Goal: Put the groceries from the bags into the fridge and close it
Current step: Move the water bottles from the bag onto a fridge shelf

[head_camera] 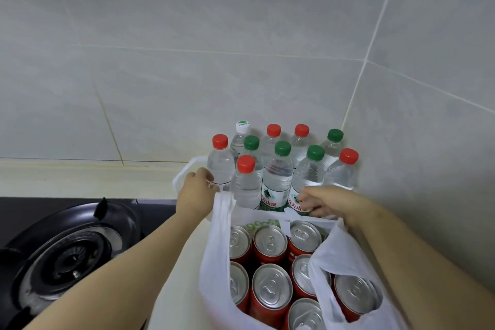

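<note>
Left grip [197, 191]: wrapped on red-cap bottle [221, 169]
Right grip [325, 202]: wrapped on green-cap bottle [308, 177]
Cans [272, 286]: upright in near white bag [214, 249]

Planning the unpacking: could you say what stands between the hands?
Head view: front red-capped bottle and a green-capped bottle, between left hand and right hand.

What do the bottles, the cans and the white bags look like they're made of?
Bottles: clear glossy plastic, it seems; you can see through the ribbed walls, and they have coloured screw caps. Cans: metal, likely aluminium, with dull silver tops, pull tabs and red painted sides. Bags: thin white plastic or perhaps nonwoven fabric; soft, creased and sagging.
</note>
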Tool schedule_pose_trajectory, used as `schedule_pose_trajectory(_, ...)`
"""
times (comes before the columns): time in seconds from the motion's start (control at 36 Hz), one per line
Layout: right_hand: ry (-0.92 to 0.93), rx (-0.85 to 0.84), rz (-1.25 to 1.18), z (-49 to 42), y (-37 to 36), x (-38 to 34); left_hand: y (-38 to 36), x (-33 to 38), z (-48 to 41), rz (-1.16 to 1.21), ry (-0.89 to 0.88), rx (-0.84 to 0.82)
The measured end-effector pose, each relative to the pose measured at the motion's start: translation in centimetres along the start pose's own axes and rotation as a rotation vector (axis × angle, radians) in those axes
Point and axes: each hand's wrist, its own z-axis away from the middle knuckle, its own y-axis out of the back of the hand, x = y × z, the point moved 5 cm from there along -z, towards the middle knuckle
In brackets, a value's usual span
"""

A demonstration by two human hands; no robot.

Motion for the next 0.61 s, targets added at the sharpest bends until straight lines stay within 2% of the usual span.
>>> schedule_pose_trajectory(0.06, 0.047, 0.041, 0.035, 0.7, 0.1, -1.8, 1.3, 1.8, 0.0, 0.066, -0.064, 0.102)
schedule_pose_trajectory(0.11, 0.150, 0.137, -0.026, 1.3, 0.2, -3.9, 2.4, 3.6, 0.4, 0.229, -0.143, 0.151)
schedule_pose_trajectory(0.17, 0.283, 0.254, -0.085, 1.2, 0.5, -5.1, 3.0, 5.2, 0.9, 0.480, -0.152, 0.114)
schedule_pose_trajectory(0.22, 0.405, 0.396, -0.152, 1.6, 0.9, -6.3, 3.1, 6.9, 1.0, 0.610, -0.166, -0.016)
schedule_pose_trajectory(0.31, 0.535, 0.606, -0.099, 1.8, 1.1, -7.6, 2.1, 8.6, 1.3, 0.559, -0.195, -0.272)
schedule_pose_trajectory(0.36, 0.629, 0.697, 0.058, 1.8, 0.8, -8.7, 1.3, 9.0, 1.3, 0.410, -0.210, -0.340)
schedule_pose_trajectory(0.42, 0.663, 0.684, 0.368, 1.3, -0.1, -9.6, 0.9, 9.1, 1.1, 0.270, -0.212, -0.324)
schedule_pose_trajectory(0.5, 0.547, 0.562, 0.755, -0.6, -1.0, -9.3, 0.4, 9.0, 0.9, 0.173, -0.204, -0.341)
schedule_pose_trajectory(0.56, 0.498, 0.545, 0.852, -1.3, -1.1, -9.0, -0.1, 8.6, 0.9, 0.166, -0.186, -0.366)
schedule_pose_trajectory(0.61, 0.526, 0.595, 0.872, -1.1, -1.2, -8.9, -0.4, 8.3, 0.9, 0.150, -0.176, -0.345)
